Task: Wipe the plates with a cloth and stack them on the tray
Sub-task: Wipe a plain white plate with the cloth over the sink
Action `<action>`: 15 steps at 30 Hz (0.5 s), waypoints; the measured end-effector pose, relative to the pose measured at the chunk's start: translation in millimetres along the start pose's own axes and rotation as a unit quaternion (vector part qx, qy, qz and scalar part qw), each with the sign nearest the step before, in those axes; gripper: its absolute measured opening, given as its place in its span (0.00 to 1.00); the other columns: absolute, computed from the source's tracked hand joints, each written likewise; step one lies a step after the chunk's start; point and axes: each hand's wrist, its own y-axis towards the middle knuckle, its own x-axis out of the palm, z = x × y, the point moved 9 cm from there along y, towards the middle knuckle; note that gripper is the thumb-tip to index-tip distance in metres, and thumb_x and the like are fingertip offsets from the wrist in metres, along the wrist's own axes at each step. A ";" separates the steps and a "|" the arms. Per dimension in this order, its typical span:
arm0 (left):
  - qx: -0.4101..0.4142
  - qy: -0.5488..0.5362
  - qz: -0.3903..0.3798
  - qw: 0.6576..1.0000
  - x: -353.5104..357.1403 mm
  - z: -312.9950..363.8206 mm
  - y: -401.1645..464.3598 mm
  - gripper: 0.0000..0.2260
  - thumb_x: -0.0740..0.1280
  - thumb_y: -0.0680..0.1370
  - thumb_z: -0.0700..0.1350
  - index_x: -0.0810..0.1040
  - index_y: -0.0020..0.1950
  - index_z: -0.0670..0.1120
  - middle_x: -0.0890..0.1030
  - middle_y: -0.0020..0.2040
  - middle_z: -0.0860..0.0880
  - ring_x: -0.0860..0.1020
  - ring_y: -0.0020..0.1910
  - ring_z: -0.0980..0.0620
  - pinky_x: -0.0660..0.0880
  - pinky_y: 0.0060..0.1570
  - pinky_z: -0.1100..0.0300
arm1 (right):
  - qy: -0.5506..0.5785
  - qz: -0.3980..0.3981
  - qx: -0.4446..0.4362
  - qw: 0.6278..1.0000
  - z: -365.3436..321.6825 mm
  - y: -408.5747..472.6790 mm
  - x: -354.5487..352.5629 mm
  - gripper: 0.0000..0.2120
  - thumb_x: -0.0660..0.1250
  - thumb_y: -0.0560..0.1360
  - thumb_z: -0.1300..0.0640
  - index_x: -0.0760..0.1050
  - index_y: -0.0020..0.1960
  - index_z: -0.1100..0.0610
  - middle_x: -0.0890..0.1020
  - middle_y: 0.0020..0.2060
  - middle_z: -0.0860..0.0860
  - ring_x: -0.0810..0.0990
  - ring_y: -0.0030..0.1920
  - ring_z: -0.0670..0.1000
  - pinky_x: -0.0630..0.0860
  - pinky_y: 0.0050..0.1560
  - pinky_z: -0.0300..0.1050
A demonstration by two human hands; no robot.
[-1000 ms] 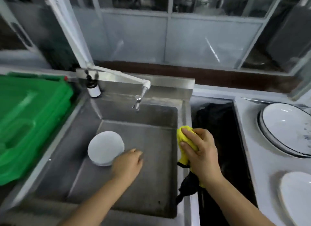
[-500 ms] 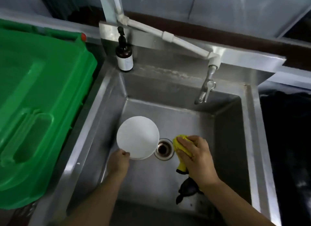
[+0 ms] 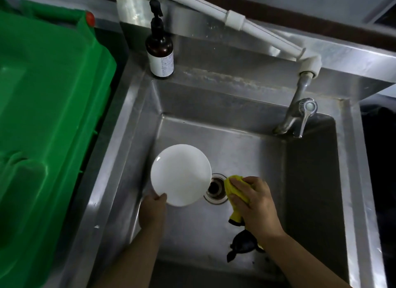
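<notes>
A stainless steel sink [image 3: 310, 180] fills most of the view, its basin reaching from about 10 o'clock down to 5 o'clock. At 9 o'clock, just beside the sink's left rim, lies a big green plastic bin [image 3: 42, 116]. A white pipe [image 3: 235, 21] runs along the top from 12 toward 2 o'clock and ends in a metal tap [image 3: 297, 114] that hangs over the basin's far right corner. At 11 o'clock a brown pump bottle [image 3: 159, 49] with a white label stands upright on the sink's back ledge. A white plate [image 3: 181, 175] sits near the middle of the picture, over the left part of the basin floor; the left hand [image 3: 152, 210], at 7 o'clock, pinches its near rim with the thumb on top. The plate's right edge overlaps the round drain [image 3: 215, 189]. Just right of the drain, at 5 o'clock, the right hand [image 3: 254, 204] has its fingers curled round a bunched yellow cloth [image 3: 233, 191], whose dark-edged tail hangs down below the wrist. Plate and cloth are near each other but apart.
</notes>
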 end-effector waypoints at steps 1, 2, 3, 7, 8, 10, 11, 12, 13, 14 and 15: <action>-0.003 -0.005 0.000 1.000 0.1 -0.6 0.1 0.12 0.68 0.76 0.47 0.81 0.51 0.39 0.82 0.48 0.40 0.78 0.46 0.40 0.72 0.45 0.54 | 0.003 0.001 0.000 1.000 0.4 0.6 0.2 0.16 0.72 0.73 0.61 0.79 0.60 0.55 0.70 0.52 0.45 0.72 0.57 0.53 0.73 0.58 0.49; -0.007 -0.012 -0.004 1.000 0.8 -1.6 0.2 0.11 0.68 0.76 0.47 0.82 0.49 0.39 0.82 0.47 0.40 0.78 0.44 0.41 0.74 0.45 0.53 | 0.003 0.003 -0.003 1.000 0.0 0.9 -0.1 0.16 0.72 0.73 0.61 0.79 0.60 0.55 0.70 0.52 0.45 0.72 0.57 0.53 0.73 0.58 0.49; -0.011 -0.019 -0.011 1.000 2.0 -2.6 -0.1 0.11 0.68 0.76 0.47 0.82 0.47 0.39 0.82 0.45 0.40 0.78 0.44 0.41 0.75 0.46 0.52 | 0.004 0.006 -0.005 1.000 -0.4 1.0 -0.7 0.16 0.72 0.73 0.61 0.79 0.60 0.55 0.70 0.52 0.44 0.72 0.57 0.52 0.73 0.57 0.49; -0.045 -0.081 -0.022 0.995 3.5 -6.6 -5.7 0.09 0.67 0.76 0.44 0.79 0.41 0.39 0.81 0.37 0.41 0.80 0.41 0.39 0.78 0.49 0.46 | 0.015 0.019 -0.010 1.000 -4.3 1.2 -6.7 0.15 0.72 0.73 0.62 0.80 0.59 0.55 0.68 0.51 0.37 0.72 0.56 0.51 0.72 0.56 0.45; -0.059 -0.126 -0.024 0.990 4.7 -7.0 -8.5 0.07 0.67 0.76 0.42 0.78 0.42 0.39 0.80 0.36 0.42 0.79 0.40 0.40 0.78 0.50 0.45 | 0.010 0.022 -0.015 1.000 -5.2 1.3 -8.4 0.15 0.72 0.72 0.62 0.80 0.59 0.56 0.69 0.50 0.38 0.71 0.56 0.51 0.72 0.55 0.44; -0.094 -0.239 -0.043 0.965 12.0 -6.0 -15.1 0.06 0.65 0.77 0.37 0.76 0.51 0.36 0.80 0.42 0.42 0.78 0.42 0.42 0.77 0.52 0.46 | 0.004 0.026 -0.018 0.999 -4.6 1.3 -10.5 0.15 0.72 0.72 0.62 0.80 0.58 0.55 0.70 0.50 0.40 0.71 0.55 0.50 0.70 0.54 0.41; -0.109 -0.287 -0.058 0.950 16.2 -4.2 -17.4 0.10 0.63 0.77 0.35 0.74 0.57 0.35 0.79 0.48 0.41 0.78 0.46 0.42 0.77 0.52 0.48 | 0.009 0.026 -0.010 1.000 -3.1 1.0 -11.0 0.14 0.72 0.73 0.61 0.80 0.58 0.55 0.70 0.50 0.39 0.71 0.56 0.49 0.69 0.54 0.38; -0.117 -0.324 -0.071 0.936 19.7 -1.3 -19.0 0.13 0.62 0.78 0.34 0.72 0.62 0.34 0.78 0.53 0.39 0.78 0.52 0.40 0.76 0.53 0.49 | 0.016 0.025 -0.002 1.000 -2.1 0.3 -11.2 0.14 0.72 0.73 0.61 0.80 0.58 0.54 0.70 0.50 0.37 0.70 0.56 0.47 0.68 0.53 0.33; -0.117 -0.345 -0.083 0.928 22.1 2.3 -19.9 0.15 0.61 0.78 0.34 0.71 0.65 0.33 0.76 0.57 0.37 0.76 0.56 0.38 0.75 0.54 0.48 | 0.019 0.025 0.002 0.999 -1.7 -0.5 -11.6 0.14 0.72 0.73 0.60 0.80 0.58 0.54 0.69 0.50 0.36 0.70 0.56 0.46 0.66 0.53 0.30; -0.109 -0.352 -0.093 0.925 23.6 5.8 -19.7 0.16 0.61 0.78 0.34 0.70 0.66 0.34 0.75 0.60 0.37 0.75 0.59 0.37 0.75 0.54 0.47 | 0.019 0.026 0.001 0.999 -2.0 -1.6 -12.4 0.14 0.72 0.73 0.60 0.80 0.58 0.54 0.69 0.51 0.36 0.70 0.55 0.46 0.66 0.52 0.29; -0.097 -0.346 -0.101 0.928 24.4 9.5 -19.4 0.17 0.62 0.79 0.36 0.70 0.67 0.35 0.75 0.61 0.38 0.75 0.60 0.37 0.76 0.55 0.46 | 0.014 0.029 -0.004 0.999 -2.5 -2.7 -13.6 0.14 0.72 0.73 0.60 0.80 0.59 0.54 0.69 0.51 0.37 0.70 0.55 0.46 0.66 0.52 0.30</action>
